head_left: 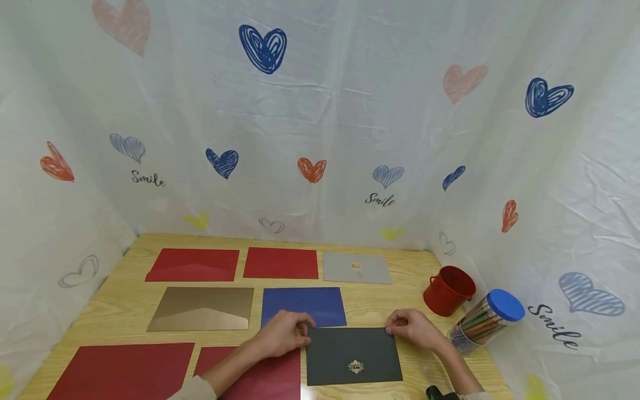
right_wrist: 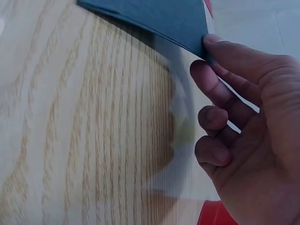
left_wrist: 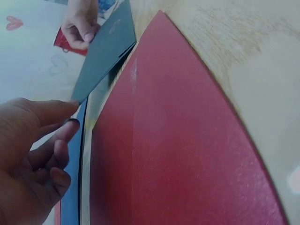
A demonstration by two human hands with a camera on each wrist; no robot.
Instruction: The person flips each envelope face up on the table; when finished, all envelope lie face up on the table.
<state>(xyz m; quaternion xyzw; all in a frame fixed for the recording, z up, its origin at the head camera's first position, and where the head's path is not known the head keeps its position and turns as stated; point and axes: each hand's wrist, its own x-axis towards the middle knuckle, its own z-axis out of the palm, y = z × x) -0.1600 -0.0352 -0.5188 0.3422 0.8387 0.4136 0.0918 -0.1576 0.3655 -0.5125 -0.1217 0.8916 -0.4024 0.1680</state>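
Observation:
A dark green envelope [head_left: 352, 347] with a gold emblem is held by its two far corners. My left hand [head_left: 282, 334] pinches the left one between thumb and finger, and my right hand [head_left: 414, 328] pinches the right one. In the right wrist view the envelope [right_wrist: 154, 18] is tilted, its near edge raised over the wood. A blue envelope [head_left: 302, 305] lies just beyond it. Under my left forearm is a crimson envelope [head_left: 270, 375], which fills much of the left wrist view.
Back row: two red envelopes [head_left: 195, 265] and a light grey one [head_left: 372, 269]. A gold envelope [head_left: 190, 305] lies left of the blue one, a crimson one [head_left: 125, 369] front left. At right stand a red bucket [head_left: 440, 300] and a blue-lidded pencil jar [head_left: 480, 328]. White curtains surround the table.

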